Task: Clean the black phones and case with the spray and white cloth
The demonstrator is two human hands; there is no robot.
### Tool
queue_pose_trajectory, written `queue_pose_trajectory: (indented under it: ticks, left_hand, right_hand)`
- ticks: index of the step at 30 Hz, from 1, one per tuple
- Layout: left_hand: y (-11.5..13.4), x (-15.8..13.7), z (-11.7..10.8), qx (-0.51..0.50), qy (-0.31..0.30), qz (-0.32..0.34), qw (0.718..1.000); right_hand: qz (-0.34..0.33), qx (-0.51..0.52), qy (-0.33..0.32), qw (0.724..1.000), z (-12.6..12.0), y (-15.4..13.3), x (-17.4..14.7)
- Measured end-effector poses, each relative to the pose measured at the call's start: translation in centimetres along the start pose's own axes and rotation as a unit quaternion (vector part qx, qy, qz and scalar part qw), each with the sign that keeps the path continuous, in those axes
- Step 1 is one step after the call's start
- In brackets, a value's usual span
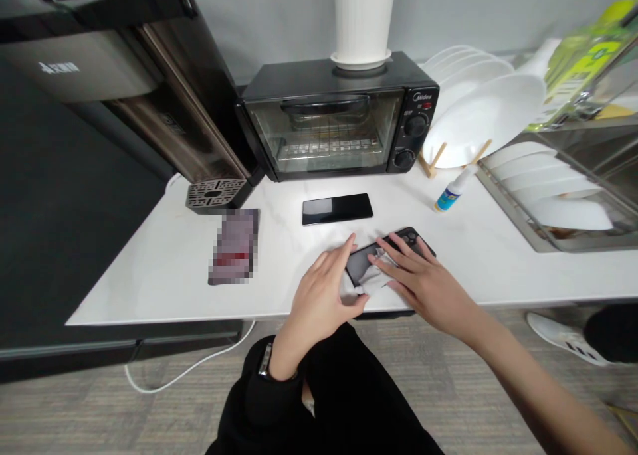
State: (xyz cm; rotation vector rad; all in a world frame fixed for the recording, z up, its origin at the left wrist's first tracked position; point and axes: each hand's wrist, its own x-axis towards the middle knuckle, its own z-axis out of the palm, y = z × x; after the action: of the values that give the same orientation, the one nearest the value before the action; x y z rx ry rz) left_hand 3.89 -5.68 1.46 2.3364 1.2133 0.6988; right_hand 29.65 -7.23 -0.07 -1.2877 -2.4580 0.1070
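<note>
A dark smartphone (357, 264) lies on the white counter, its back facing up and camera lenses at its right end. My left hand (321, 289) grips the phone's left end between thumb and fingers. On the phone's back, my right hand (426, 282) presses a crumpled white tissue (373, 279) under its fingers. Behind them a second smartphone (337, 209) rests flat with a dark, glossy face up. A small white spray bottle (450, 192) with a blue label stands to the right. At the left lies a blurred-out flat rectangular object (234, 246).
A black toaster oven (339, 133) stands at the back with a white pot (363, 16) on top. The water dispenser (199, 129) is at left. White plates (486, 119) and a sink (543, 242) with dishes occupy the right. Someone's shoe (568, 339) shows on the floor.
</note>
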Motion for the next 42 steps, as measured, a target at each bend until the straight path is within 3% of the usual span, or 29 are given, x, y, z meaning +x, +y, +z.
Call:
queue_pose_trajectory:
  ticks: [3, 6, 8, 13, 16, 20, 23, 27, 30, 34, 38, 42]
  left_hand:
    - [0.2, -0.4, -0.7, -0.007, 0.007, 0.004, 1.0]
    - [0.4, -0.4, -1.8, -0.054, 0.021, -0.015, 0.998]
    - [0.2, 0.2, -2.4, -0.093, 0.037, -0.046, 0.994]
    - [-0.6, 2.8, -2.3, -0.058, 0.056, -0.132, 0.988]
    - [-0.4, 3.8, -2.4, 0.049, 0.027, -0.158, 0.986]
    - [-1.2, 5.2, -3.7, 0.173, 0.057, -0.129, 0.975]
    - [-4.1, 7.1, -4.6, 0.2, 0.041, -0.052, 0.978]
    - [-8.2, 9.1, -4.6, 0.171, -0.053, -0.017, 0.984]
    - [-8.8, 9.1, -4.2, 0.145, -0.012, 0.011, 0.989]
    - [-7.5, 8.1, -4.2, 0.158, 0.046, 0.003, 0.986]
    - [-6.4, 6.3, -4.8, 0.149, 0.112, -0.014, 0.982]
    - [-5.5, 4.1, -6.0, 0.027, 0.178, -0.068, 0.981]
  right_hand:
    - [0.011, 0.111, 0.08, 0.99, -0.3, 0.0, -0.6]
    - [0.126, 0.203, 0.228, 0.944, -0.7, 0.4, -1.5]
    - [0.165, 0.222, 0.288, 0.917, -0.7, 0.4, -1.7]
    - [0.109, 0.185, 0.338, 0.916, -0.2, -0.1, -1.5]
    - [0.094, 0.185, 0.291, 0.934, -0.1, -0.3, -1.4]
    - [0.041, 0.172, 0.161, 0.971, -0.2, -0.5, -0.9]
    - [0.016, 0.138, 0.083, 0.987, -0.3, -0.6, -0.4]
    - [0.056, 0.1, 0.089, 0.989, 0.0, -0.5, -0.2]
    - [0.078, 0.082, 0.095, 0.989, 0.2, -0.3, -0.3]
    - [0.08, 0.08, 0.067, 0.991, 0.1, 0.4, 0.0]
    - [0.037, 0.1, 0.016, 0.994, -0.4, 1.6, 0.9]
    - [-0.023, 0.145, -0.03, 0.989, -0.7, 3.4, 3.4]
